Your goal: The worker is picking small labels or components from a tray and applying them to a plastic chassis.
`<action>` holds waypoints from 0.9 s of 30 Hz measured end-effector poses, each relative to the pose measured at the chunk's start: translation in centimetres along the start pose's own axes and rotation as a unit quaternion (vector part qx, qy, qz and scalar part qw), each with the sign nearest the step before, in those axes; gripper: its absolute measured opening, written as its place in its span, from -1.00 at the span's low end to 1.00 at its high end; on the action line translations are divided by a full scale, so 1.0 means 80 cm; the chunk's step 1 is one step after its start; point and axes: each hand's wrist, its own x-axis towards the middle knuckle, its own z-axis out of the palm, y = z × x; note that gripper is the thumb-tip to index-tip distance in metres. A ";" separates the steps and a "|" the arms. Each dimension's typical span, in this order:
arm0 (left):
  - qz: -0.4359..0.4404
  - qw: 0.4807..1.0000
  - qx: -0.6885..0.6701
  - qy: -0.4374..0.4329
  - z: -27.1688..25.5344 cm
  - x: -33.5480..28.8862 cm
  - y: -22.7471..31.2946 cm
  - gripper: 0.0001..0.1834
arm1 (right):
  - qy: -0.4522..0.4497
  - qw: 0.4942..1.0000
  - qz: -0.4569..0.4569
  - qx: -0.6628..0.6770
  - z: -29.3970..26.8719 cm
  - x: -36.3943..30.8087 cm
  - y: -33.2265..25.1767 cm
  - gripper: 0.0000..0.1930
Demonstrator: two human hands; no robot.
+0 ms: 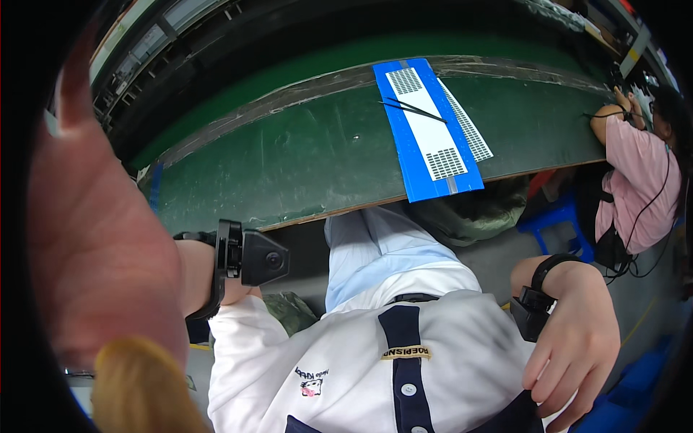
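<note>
Blurred and huge, the left hand shows its palm; what it grips, I cannot tell. Apart from it, the right hand curls loosely beside the white cloth shirt, its grip unclear. Lettering marks the shirt's yellow tape. Well apart, on the scuffed green table, slim black tweezers cross a rectangle-printed sheet on a flat blue board.
</note>
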 end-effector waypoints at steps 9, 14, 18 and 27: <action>0.025 0.999 0.025 0.021 -0.011 -0.003 0.020 -0.50 | 0.031 0.998 0.015 -0.061 0.000 0.006 0.002 -0.76; 0.039 0.998 0.043 0.022 -0.008 0.005 0.007 -0.50 | 0.028 0.995 -0.006 -0.091 -0.019 0.010 0.005 -0.80; 0.083 0.995 0.050 0.009 -0.003 -0.011 0.019 -0.50 | 0.017 0.995 0.014 -0.095 -0.011 0.009 0.003 -0.76; 0.200 0.973 0.114 -0.033 -0.032 -0.129 0.106 -0.51 | 0.439 0.897 0.014 0.049 -0.022 0.040 0.001 -0.71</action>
